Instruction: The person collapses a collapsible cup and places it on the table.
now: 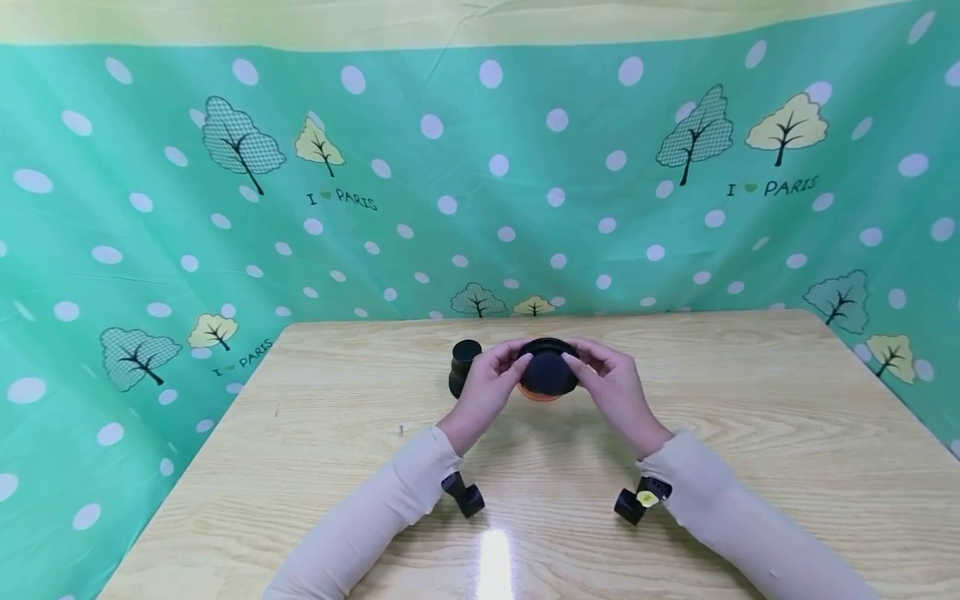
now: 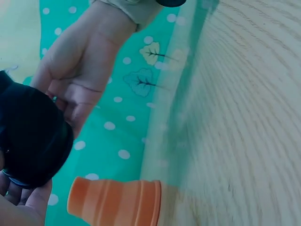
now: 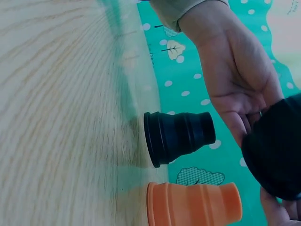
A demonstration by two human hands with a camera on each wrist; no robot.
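Black cup [image 1: 549, 375] in both hands [image 1: 486, 387] [image 1: 615, 392], near inverted orange cup [image 3: 193, 205]

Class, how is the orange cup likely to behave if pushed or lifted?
The orange cup would probably slide before tipping, since its wide rim sits on the table. Its stepped, matte-looking sides suggest a slightly flexible material that may give when squeezed. If knocked over, its round taper would likely roll in a curve.
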